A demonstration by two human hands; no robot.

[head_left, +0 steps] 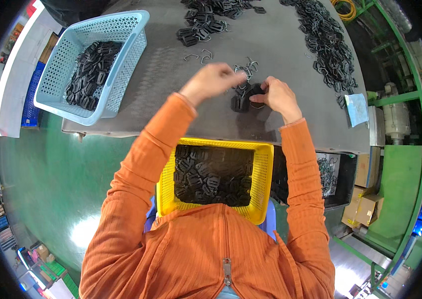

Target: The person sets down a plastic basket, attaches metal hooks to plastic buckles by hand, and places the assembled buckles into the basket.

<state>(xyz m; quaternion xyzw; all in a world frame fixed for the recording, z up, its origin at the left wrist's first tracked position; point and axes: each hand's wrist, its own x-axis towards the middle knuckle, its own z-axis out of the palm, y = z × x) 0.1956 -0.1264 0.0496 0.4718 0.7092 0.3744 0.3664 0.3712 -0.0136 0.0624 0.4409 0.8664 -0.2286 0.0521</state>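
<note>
My left hand is over the grey table, its fingertips smeared by motion beside a small heap of bent wire hooks. Just right of it, my right hand has thumb and fingers drawn together at a dark, blocky piece; the fingers partly cover whatever they grip. Black plastic buckles lie on the table between my hands. A few loose wire hooks rest beyond my left hand.
Against the table's near edge, a yellow basket holds many black buckles. A light-blue basket of similar pieces stands at the left. Piles of black parts with hooks lie far and right. A black crate sits right.
</note>
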